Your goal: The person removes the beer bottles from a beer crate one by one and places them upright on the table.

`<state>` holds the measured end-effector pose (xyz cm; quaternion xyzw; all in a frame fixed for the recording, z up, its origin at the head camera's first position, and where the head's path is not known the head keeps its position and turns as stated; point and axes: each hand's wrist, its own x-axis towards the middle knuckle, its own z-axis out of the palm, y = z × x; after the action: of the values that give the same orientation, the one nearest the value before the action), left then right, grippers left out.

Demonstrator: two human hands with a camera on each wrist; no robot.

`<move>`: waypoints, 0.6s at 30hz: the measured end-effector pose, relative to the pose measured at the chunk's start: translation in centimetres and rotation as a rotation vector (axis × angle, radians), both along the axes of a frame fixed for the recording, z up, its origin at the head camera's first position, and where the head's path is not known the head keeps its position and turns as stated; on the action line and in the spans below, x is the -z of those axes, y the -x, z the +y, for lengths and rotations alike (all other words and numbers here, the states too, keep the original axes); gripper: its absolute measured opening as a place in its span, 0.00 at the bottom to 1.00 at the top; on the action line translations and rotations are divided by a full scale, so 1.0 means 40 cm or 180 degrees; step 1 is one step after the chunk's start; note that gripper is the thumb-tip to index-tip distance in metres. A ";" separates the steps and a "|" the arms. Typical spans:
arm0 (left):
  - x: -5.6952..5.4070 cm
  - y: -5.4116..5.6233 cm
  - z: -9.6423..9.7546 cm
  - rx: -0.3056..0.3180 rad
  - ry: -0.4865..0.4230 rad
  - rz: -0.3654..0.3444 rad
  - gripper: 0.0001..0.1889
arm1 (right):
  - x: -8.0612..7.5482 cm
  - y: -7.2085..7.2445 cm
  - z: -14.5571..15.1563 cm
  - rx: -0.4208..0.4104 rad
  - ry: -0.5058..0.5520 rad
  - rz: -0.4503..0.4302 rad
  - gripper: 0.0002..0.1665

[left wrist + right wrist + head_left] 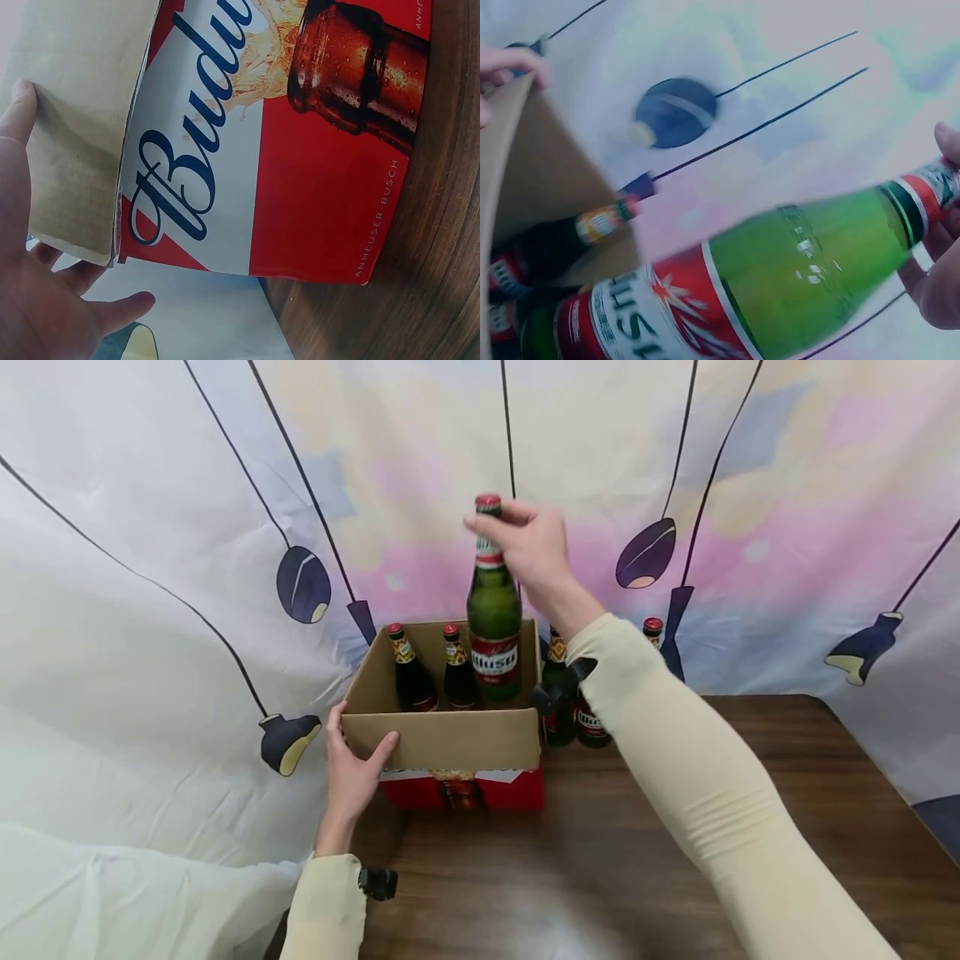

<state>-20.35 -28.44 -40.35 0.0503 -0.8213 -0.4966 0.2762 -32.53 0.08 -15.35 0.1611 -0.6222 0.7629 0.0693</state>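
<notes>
My right hand (536, 550) grips a green beer bottle (493, 614) by its neck, just below the red cap. Upright in the head view, this bottle has its lower end inside the open cardboard box (442, 739). In the right wrist view the red and white bottle label (667, 311) shows. My left hand (354, 777) holds the box's front left corner, thumb on the raised front flap (75, 150) and fingers at the side edge. Inside the box stand two dark bottles with red caps, one at the left (411, 672) and one at the middle (458, 672).
More beer bottles (592, 727) stand right of the box on the brown wooden table (645, 860), partly behind my right forearm. A patterned cloth (420, 460) hangs close behind the box. White fabric (150, 893) lies along the left.
</notes>
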 end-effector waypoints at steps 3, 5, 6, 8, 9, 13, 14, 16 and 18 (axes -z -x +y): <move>-0.005 0.001 0.002 0.0020 0.0001 -0.0004 0.49 | -0.062 -0.013 0.045 0.0142 0.0308 -0.0035 0.20; -0.007 0.000 0.003 0.0036 -0.0009 0.0025 0.49 | -0.089 -0.024 0.076 0.0235 0.0413 0.0017 0.18; -0.009 0.000 0.002 0.0037 -0.0008 0.0037 0.49 | -0.097 -0.029 0.090 0.0277 0.0417 0.0075 0.18; -0.015 -0.001 0.000 0.0032 -0.0006 0.0080 0.49 | -0.108 -0.039 0.114 0.0361 0.0336 0.0217 0.17; -0.018 -0.004 -0.003 0.0011 -0.0003 0.0103 0.49 | -0.111 -0.043 0.122 0.0380 0.0260 0.0289 0.18; -0.033 -0.010 -0.013 -0.0076 0.0035 0.0144 0.49 | -0.098 -0.052 0.151 0.0429 -0.0117 0.0322 0.19; -0.035 -0.010 -0.015 -0.0092 0.0042 0.0146 0.49 | -0.086 -0.054 0.159 0.0440 -0.0225 0.0298 0.20; -0.038 -0.012 -0.018 -0.0121 0.0057 0.0145 0.49 | -0.048 -0.054 0.175 0.0444 -0.0377 0.0274 0.20; -0.039 -0.014 -0.021 -0.0145 0.0056 0.0145 0.49 | 0.002 -0.053 0.191 0.0490 -0.0558 0.0252 0.21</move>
<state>-19.81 -29.28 -38.78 0.0552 -0.8178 -0.4840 0.3065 -30.40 7.74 -15.43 0.1483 -0.6939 0.6910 0.1379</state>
